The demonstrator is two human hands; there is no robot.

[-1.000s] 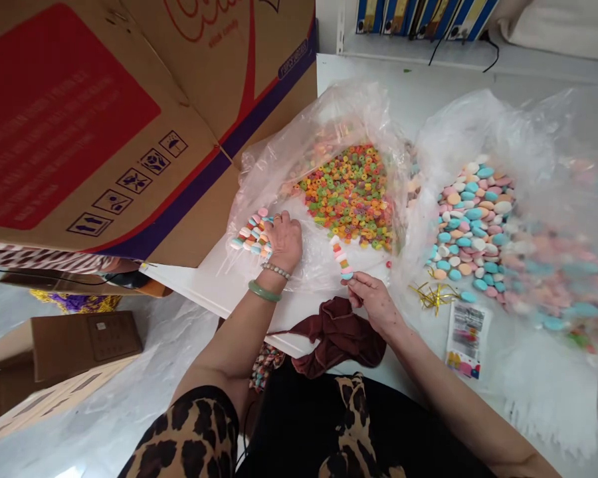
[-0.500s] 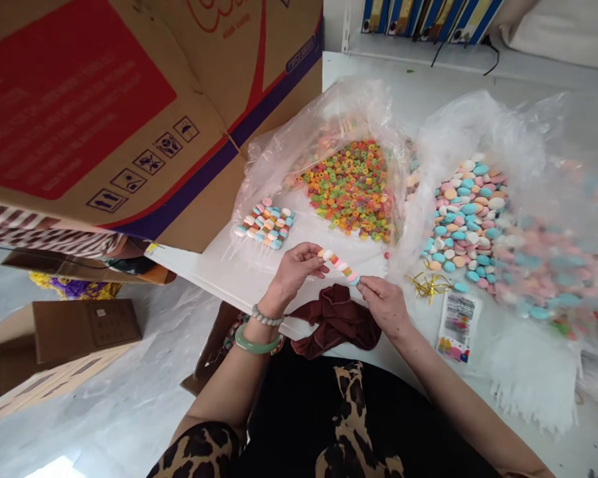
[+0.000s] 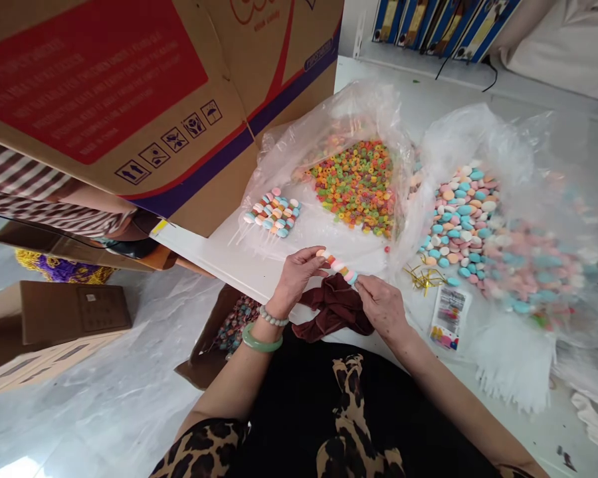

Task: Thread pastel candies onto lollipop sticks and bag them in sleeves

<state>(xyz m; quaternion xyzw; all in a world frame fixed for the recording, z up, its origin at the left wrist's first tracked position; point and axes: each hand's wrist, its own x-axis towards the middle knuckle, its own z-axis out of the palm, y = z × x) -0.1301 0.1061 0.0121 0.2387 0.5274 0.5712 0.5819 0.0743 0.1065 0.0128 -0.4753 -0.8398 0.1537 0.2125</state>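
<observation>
A candy skewer (image 3: 337, 267) of pastel and fruit-coloured pieces is held tilted between my two hands, above a dark red cloth (image 3: 329, 309). Closed on its upper left end is my left hand (image 3: 299, 275), with a bead bracelet and a green bangle on the wrist. My right hand (image 3: 381, 305) grips the lower right end, where the stick is hidden by the fingers. Several finished-looking candy skewers (image 3: 274, 214) lie side by side at the left of the table. Behind my hands spreads a plastic bag of small ring candies (image 3: 356, 182).
A big printed carton (image 3: 179, 99) stands at the left, with a person's striped sleeve (image 3: 30, 179) beyond it. Pastel oval candies (image 3: 461, 219), gold twist ties (image 3: 423, 277), a printed packet (image 3: 448, 317) and white sticks (image 3: 515, 362) lie at the right. An open box (image 3: 229, 325) sits below the table edge.
The camera view has shifted slightly, so the table's things appear moved. Both hands still hold the candy skewer in nearly the same pose.
</observation>
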